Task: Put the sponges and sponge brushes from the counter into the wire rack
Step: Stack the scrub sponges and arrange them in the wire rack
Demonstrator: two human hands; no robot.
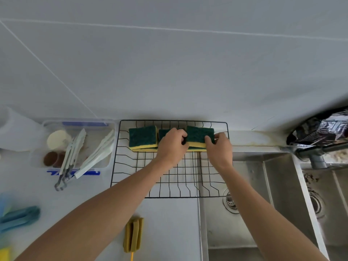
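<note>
Both hands are pinching one green-and-yellow sponge (199, 137) at the wire rack's (188, 193) twelve o'clock edge, left hand (172, 146) and right hand (219, 147) fingers curled closed on its ends. It's sitting atop another; pushed carelessly, the stack could be toppling.

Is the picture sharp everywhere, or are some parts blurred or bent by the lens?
Head view: the sponge held by both hands and the wire rack are fairly sharp; the blue brush at the left edge is soft; the wall's tile lines bow from wide-angle distortion.

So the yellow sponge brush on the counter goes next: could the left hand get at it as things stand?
Probably yes. The yellow sponge brush lies alone on open counter, but the left hand must first let go of the sponge.
</note>
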